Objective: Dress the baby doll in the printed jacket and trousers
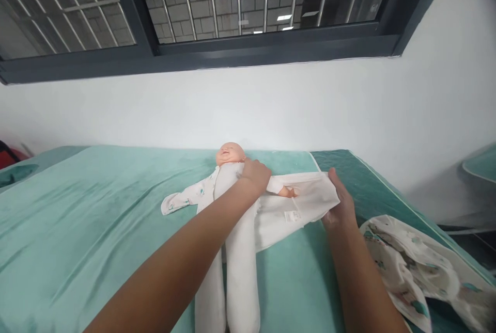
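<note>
Printed cloth (411,266): crumpled at 4 o'clock, nearest the camera, beside the right forearm, on the table's right edge.
Doll's legs (240,281): two white-clad legs running toward 6 o'clock, lying flat on the green sheet (77,230).
Right hand (339,204): at about 2 o'clock from the doll's middle; the fingers are closed on the outer edge of the white garment flap (298,204), drawn out to the side. How tightly it grips cannot be told.
Garment flap: spread open toward 3 o'clock, a small label showing on its inner face; the doll's bare hand (289,192) lies on it.
Left hand (254,174): curled down on the doll's chest and shoulder, just under the chin, resting on the white cloth; whether it pinches the fabric cannot be told.
Doll (232,183): on its back at the centre of the sheet, head (229,153) toward 12 o'clock.
Doll's other sleeve (182,200): printed, stretched out to 9 o'clock.
Wall (349,106): white, behind the table at 12 o'clock.
Window (217,8): dark-framed, barred, above the wall.
</note>
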`<state>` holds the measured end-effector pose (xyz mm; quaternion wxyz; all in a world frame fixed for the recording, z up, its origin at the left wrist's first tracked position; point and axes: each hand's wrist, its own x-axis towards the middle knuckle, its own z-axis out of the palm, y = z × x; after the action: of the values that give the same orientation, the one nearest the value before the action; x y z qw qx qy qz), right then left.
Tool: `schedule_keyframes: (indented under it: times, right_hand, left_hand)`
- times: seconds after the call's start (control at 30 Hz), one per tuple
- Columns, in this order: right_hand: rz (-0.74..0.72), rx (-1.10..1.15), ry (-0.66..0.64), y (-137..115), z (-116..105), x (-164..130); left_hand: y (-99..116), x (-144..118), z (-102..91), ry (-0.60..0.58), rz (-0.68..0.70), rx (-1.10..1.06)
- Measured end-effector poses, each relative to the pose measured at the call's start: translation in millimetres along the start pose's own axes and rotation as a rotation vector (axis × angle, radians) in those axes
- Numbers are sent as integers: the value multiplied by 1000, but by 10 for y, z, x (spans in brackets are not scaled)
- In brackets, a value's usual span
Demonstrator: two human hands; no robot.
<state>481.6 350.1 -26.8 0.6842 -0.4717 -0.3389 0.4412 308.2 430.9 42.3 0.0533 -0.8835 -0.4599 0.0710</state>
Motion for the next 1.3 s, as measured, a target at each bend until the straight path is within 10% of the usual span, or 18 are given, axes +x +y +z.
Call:
schedule_keyframes:
  times: [0.3, 0.57, 0.93, 1.17, 1.3]
  right_hand:
    - [109, 90, -382, -99, 479, -355]
    - [160, 40, -835, -80, 485, -483]
    - [19, -226, -730, -50, 514, -480]
    - [256, -193, -1214, -81, 461, -542]
    - [200, -241, -1073, -60, 427, -511]
  left_hand:
    - [7, 55, 132, 109, 19, -247]
    - [-527, -169, -131, 254, 253, -656]
    - [-893, -598, 256, 588, -158, -817]
    - [-848, -604, 388, 626, -166, -826]
    - [-811, -709, 429, 634, -144, -873]
